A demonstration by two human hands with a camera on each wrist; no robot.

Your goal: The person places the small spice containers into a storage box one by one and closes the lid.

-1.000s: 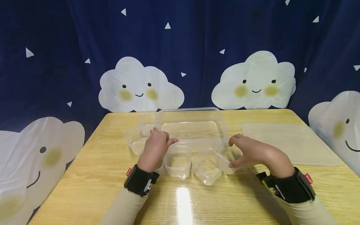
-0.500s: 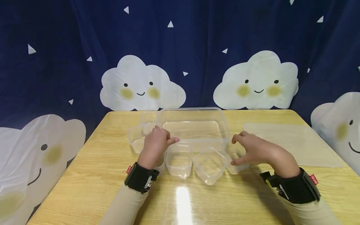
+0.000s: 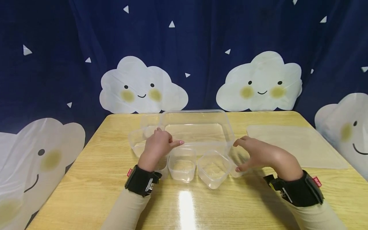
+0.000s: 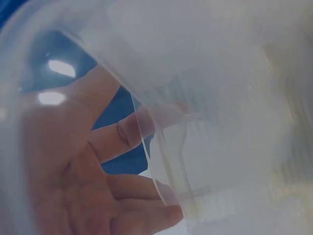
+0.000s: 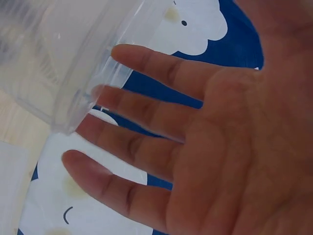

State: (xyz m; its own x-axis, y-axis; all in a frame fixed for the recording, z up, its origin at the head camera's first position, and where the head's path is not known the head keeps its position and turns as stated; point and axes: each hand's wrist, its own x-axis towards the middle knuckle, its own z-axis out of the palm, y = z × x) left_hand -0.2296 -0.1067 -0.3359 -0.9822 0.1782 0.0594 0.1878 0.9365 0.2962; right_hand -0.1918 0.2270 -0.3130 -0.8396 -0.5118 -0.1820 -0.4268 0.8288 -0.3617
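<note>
A large clear plastic container [image 3: 198, 129] stands in the middle of the wooden table [image 3: 95, 179]. Before it sits a row of small clear tubs, among them a square one [image 3: 182, 164] and an angled one [image 3: 214, 168]. My left hand [image 3: 158, 146] hovers over the leftmost tub of the row, fingers loosely curled and the index finger stretched toward the large container. My right hand [image 3: 258, 155] is spread over the rightmost small tub [image 3: 238, 161]. In the right wrist view its fingers [image 5: 146, 117] are straight and apart beside a clear rim [image 5: 93, 88]. The left wrist view shows fingers [image 4: 122, 137] behind clear plastic.
Two more small clear tubs [image 3: 137, 142] stand left of the large container. A flat translucent lid [image 3: 293, 145] lies on the table's right side. A dark blue curtain with white clouds [image 3: 261, 83] hangs behind the table.
The right hand drifted slightly right, then back. The left hand and the containers stay where they were.
</note>
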